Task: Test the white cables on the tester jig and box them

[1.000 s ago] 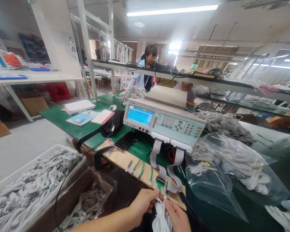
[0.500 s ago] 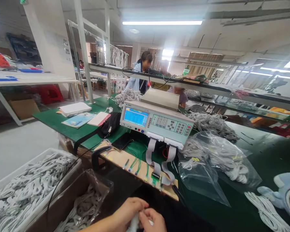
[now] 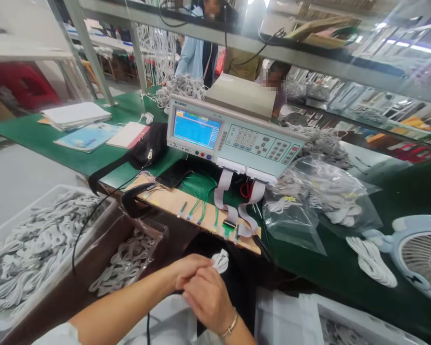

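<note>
Close together in front of my lap, my left hand (image 3: 191,269) and my right hand (image 3: 207,293) have their fingers closed around one small coiled bundle of white cable (image 3: 221,261). Its looped end sticks out past my fingertips, and the rest is hidden inside my hands. Just beyond them is a wooden test board (image 3: 181,207) with green wires and small connectors along the bench edge. Grey ribbon cables (image 3: 225,184) run from it up to a bench tester (image 3: 233,139) with a lit blue screen.
A white crate (image 3: 53,194) and a carton (image 3: 111,249) of coiled cables stand at the left. On the green bench lie papers (image 3: 77,115), a black bag (image 3: 153,146), bagged cables (image 3: 323,196), a loose coil (image 3: 371,261) and a fan (image 3: 424,254). A white bin (image 3: 309,311) sits lower right. People are behind the shelf.
My view has tilted downward, bringing both forearms and the bin at lower right into sight. The cable bundle's looped end now shows beyond my fingers; both hands stay together.
</note>
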The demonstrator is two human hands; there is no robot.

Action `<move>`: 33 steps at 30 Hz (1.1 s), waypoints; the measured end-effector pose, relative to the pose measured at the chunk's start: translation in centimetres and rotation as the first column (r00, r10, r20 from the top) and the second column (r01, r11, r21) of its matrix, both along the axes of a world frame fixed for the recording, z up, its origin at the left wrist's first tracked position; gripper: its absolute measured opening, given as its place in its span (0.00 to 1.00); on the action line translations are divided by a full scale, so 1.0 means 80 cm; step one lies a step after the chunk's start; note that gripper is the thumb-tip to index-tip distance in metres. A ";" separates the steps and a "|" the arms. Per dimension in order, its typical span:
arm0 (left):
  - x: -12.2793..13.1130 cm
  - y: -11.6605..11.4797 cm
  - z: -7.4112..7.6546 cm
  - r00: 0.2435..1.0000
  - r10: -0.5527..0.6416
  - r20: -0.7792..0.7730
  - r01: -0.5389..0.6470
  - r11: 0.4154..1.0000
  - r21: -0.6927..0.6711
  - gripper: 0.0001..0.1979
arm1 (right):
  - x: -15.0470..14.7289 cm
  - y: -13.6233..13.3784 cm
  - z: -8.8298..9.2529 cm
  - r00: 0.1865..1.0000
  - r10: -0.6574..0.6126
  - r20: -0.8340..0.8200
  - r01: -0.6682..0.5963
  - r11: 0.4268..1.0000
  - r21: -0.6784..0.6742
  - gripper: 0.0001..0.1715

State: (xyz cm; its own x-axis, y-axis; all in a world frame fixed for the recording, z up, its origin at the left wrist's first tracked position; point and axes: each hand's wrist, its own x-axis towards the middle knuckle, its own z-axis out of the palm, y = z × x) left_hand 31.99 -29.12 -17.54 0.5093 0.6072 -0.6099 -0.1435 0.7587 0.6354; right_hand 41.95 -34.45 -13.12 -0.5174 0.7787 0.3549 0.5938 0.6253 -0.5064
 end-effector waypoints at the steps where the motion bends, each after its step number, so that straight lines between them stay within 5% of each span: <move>1: 0.004 0.003 0.004 1.000 -0.001 0.028 0.000 1.000 0.010 0.13 | 0.009 -0.001 -0.003 0.988 -0.136 -0.070 0.134 0.991 -0.025 0.07; 4: 0.008 0.005 0.019 0.992 -0.027 0.124 0.021 0.999 0.050 0.13 | 0.044 0.001 -0.011 0.758 -0.604 -0.245 0.555 0.795 -0.245 0.07; 6: 0.010 0.002 0.027 0.991 -0.047 0.126 0.035 0.995 0.095 0.14 | 0.061 0.004 -0.015 0.649 -0.722 -0.240 0.621 0.685 -0.380 0.12; 15: 0.035 -0.023 0.033 0.994 0.028 0.104 -0.034 0.997 0.065 0.26 | 0.067 -0.007 -0.016 0.771 -0.636 -0.011 0.634 0.770 -0.080 0.21; 20: 0.041 -0.031 0.034 0.992 -0.022 0.122 0.020 1.000 0.021 0.31 | 0.074 -0.015 -0.017 0.712 -0.679 -0.178 0.638 0.732 -0.238 0.10; 24: 0.047 -0.033 0.037 0.982 -0.024 0.187 0.021 1.000 0.021 0.28 | 0.073 -0.013 -0.008 0.600 -0.734 -0.317 0.571 0.671 -0.472 0.16; 27: 0.049 -0.029 0.044 0.996 0.044 0.083 -0.062 0.970 0.236 0.23 | 0.072 -0.004 0.002 0.549 -0.736 -0.396 0.435 0.656 -0.617 0.20; 30: 0.048 -0.020 0.051 0.974 0.198 -0.112 -0.098 0.810 0.579 0.14 | 0.074 0.007 0.013 0.515 -0.741 -0.431 0.354 0.642 -0.680 0.18; 33: 0.047 -0.006 0.055 0.979 0.158 -0.132 -0.034 0.757 0.652 0.09 | 0.076 0.017 0.022 0.492 -0.744 -0.453 0.320 0.638 -0.700 0.19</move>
